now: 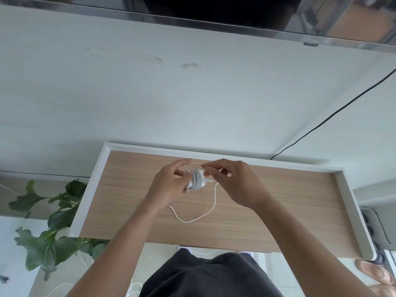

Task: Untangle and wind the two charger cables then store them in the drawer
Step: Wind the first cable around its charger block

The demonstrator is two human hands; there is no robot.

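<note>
A white charger cable [196,179], most of it wound into a tight bundle, is held just above a wood-grained surface [278,200] with a raised white rim. The left hand [169,185] grips the bundle, fingers curled round it; the right hand [235,183], close beside it, pinches the strand at the bundle's top. The unwound tail loops down onto the wood beneath the hands. More white cable [135,288] lies on the floor below. A leafy plant [53,211] stands at left; a black cord [332,116] runs down the pale wall
</note>
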